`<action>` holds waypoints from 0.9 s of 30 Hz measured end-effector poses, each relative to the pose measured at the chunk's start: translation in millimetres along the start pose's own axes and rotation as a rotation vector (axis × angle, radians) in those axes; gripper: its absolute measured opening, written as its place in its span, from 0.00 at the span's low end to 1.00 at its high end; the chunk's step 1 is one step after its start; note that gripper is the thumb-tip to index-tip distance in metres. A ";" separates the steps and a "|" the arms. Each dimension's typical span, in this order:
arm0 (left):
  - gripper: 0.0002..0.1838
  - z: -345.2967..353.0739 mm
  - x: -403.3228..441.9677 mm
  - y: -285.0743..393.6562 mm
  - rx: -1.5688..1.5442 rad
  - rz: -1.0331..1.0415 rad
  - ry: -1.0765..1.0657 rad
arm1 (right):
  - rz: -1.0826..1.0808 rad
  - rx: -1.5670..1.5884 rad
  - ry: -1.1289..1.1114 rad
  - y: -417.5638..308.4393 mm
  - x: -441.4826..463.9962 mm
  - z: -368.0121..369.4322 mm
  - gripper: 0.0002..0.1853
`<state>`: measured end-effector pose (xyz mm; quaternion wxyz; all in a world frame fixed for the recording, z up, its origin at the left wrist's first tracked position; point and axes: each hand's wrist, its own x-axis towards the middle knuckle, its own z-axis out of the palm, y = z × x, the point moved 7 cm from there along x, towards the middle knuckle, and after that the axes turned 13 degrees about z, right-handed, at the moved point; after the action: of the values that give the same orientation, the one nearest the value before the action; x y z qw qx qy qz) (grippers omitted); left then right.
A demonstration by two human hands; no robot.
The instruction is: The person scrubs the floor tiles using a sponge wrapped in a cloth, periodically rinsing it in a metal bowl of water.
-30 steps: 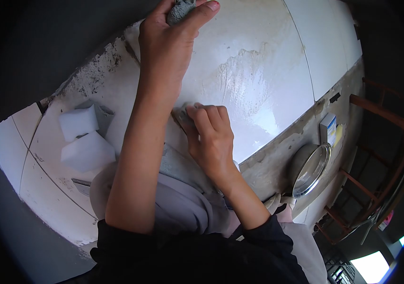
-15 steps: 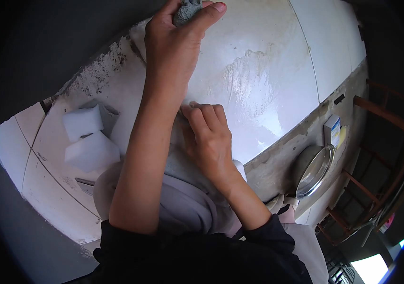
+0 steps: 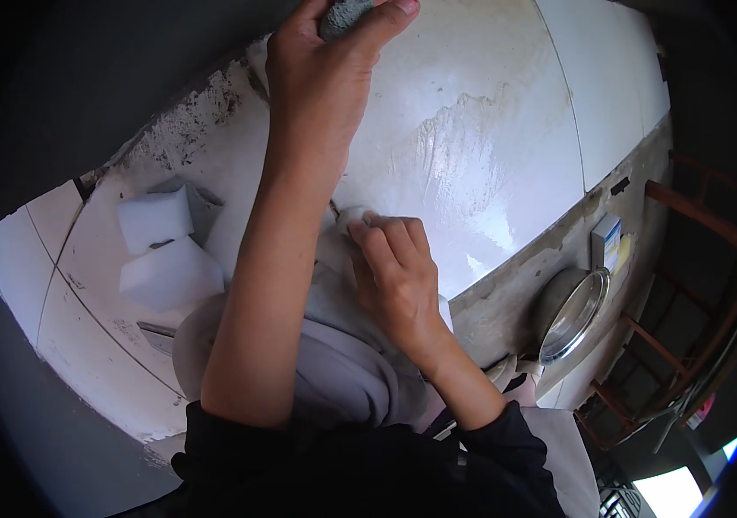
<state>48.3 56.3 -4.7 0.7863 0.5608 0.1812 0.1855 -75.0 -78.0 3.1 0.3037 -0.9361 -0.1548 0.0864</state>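
My left hand [image 3: 325, 65] is stretched out at the top of the view, its fingers wrapped round a grey, rough-surfaced lump [image 3: 344, 17]. My right hand [image 3: 399, 268] is closed near the middle of the pale floor tiles [image 3: 524, 112]. A small whitish piece [image 3: 353, 217] shows at its fingertips; what it is I cannot make out. Wet, shiny streaks [image 3: 459, 155] run over the tile ahead of my right hand. To the left of my left forearm lie two white foam-like blocks [image 3: 154, 223], with a grey piece [image 3: 203, 211] behind them.
A metal bowl [image 3: 571, 315] stands at the right on a bare grey strip, beside a small box [image 3: 607, 242]. Farther right is a brown-framed rack [image 3: 705, 216]. A dark wall [image 3: 127, 78] borders the tiles at the upper left. A flat metal-edged thing [image 3: 157, 335] lies at the lower left.
My right hand has moved slightly down and to the right, and the whitish piece at its fingertips now shows. My left hand keeps its grip on the grey lump, nearly still.
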 end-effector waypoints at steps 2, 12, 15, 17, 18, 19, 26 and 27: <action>0.22 -1.0 2.4 -0.1 0.015 0.010 0.018 | -0.009 -0.003 -0.015 6.4 -13.6 -1.9 0.23; 0.22 0.1 2.9 3.5 -0.009 -0.012 0.013 | -0.058 -0.030 -0.104 5.2 -3.9 -3.4 0.23; 0.22 0.9 1.2 6.3 -0.075 0.085 -0.025 | -0.073 -0.057 -0.111 6.5 -9.2 -4.2 0.21; 0.22 0.8 0.8 4.8 -0.055 0.104 -0.025 | -0.121 -0.061 -0.087 -0.9 6.9 0.8 0.19; 0.22 1.6 -0.8 6.4 -0.059 0.093 -0.040 | -0.118 -0.057 -0.101 -5.3 15.4 1.6 0.16; 0.22 2.0 -2.8 10.4 -0.062 0.081 -0.055 | -0.138 -0.085 -0.102 -6.8 17.3 1.1 0.16; 0.22 -2.8 -2.4 31.0 -0.074 0.083 -0.005 | -0.208 -0.165 -0.148 -2.9 5.0 -3.9 0.15; 0.22 -2.0 -1.6 30.2 -0.087 0.072 0.003 | -0.220 -0.165 -0.134 -3.6 9.1 -1.2 0.15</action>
<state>43.2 66.2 23.5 0.8023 0.5321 0.1542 0.2222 -67.0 -72.9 5.6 0.2223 -0.9275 -0.2828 0.1020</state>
